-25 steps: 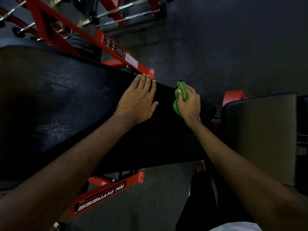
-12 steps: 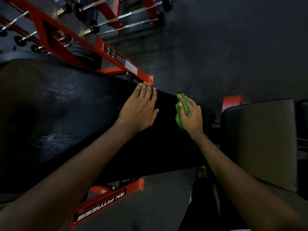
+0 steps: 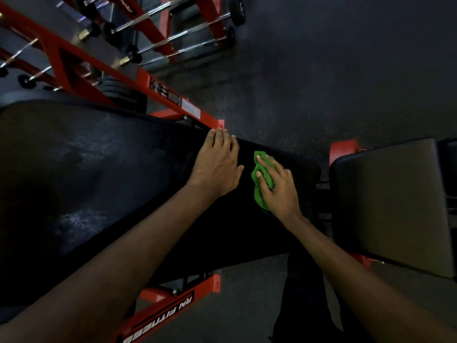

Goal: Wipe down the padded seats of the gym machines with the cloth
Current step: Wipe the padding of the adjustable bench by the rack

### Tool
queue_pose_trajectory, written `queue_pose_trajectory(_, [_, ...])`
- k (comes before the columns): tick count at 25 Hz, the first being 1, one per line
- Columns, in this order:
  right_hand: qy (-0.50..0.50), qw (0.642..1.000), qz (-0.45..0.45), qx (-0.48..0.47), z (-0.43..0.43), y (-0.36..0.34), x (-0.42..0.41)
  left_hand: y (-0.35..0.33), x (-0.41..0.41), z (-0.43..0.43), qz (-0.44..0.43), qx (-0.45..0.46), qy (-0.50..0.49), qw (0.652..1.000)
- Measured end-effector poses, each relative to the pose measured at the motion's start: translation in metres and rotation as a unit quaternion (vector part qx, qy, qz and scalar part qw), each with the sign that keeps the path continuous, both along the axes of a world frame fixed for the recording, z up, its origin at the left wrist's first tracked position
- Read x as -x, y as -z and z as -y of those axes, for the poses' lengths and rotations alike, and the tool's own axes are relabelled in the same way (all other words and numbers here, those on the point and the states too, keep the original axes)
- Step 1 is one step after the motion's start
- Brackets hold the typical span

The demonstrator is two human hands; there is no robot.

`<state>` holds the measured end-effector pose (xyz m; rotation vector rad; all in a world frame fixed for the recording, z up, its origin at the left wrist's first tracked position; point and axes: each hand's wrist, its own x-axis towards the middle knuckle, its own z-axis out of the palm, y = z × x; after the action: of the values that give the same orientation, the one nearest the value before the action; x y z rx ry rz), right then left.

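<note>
Long black pad is taken as ref. The green cloth is bunched up and pressed onto the pad's top, toward its narrow end, by the R hand. The fingers are curled over the cloth, w/ fabric seen poking out past the fingertips and under the palm.

The L hand is laid flat on the same pad, just beside the cloth, w/ fingers straight and together and nothing held. Its fingertips are placed at the pad's far edge. The hands are close but not touching.

A dull, streaky sheen is seen on the pad's wide part, away from the hands. Beyond the pad's far edge a red frame beam w/ stickers is run diagonally, and behind that barbells are racked. Under the pad's near edge a red foot w/ white "RN FITNESS" lettering is shown. Past the pad's narrow end, apart from it, a second, greyer pad is set. Dark speckled floor is seen around the pad, and a dark trouser leg by its near edge.
</note>
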<state>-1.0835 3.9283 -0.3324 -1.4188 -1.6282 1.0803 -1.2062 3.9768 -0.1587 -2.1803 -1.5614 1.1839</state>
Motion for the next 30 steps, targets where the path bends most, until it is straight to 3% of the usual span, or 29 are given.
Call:
queue_pose_trajectory(7, [0.138, 0.977, -0.010, 0.160, -0.006, 0.059, -0.019, 0.031, -0.008, -0.015, 0.005, 0.087, 0.057, 0.995])
queue_pose_trajectory(16, [0.019, 1.000, -0.024, 0.003, 0.126, -0.043, 0.012, 0.039, -0.004, -0.015, 0.003, 0.090, 0.102, 0.991])
queue_pose_trajectory(19, [-0.033, 0.997, -0.031, -0.057, 0.139, -0.037, 0.003, 0.039, -0.003, -0.017, 0.005, 0.088, 0.103, 0.991])
queue_pose_trajectory(26, [0.125, 0.982, -0.020, 0.138, 0.110, 0.021, -0.015, 0.040, -0.002, -0.017, 0.011, 0.091, 0.102, 0.991])
queue_pose_trajectory(30, [0.082, 0.991, -0.031, 0.098, 0.103, -0.019, 0.004, 0.042, -0.002, -0.015, 0.010, 0.083, 0.104, 0.991])
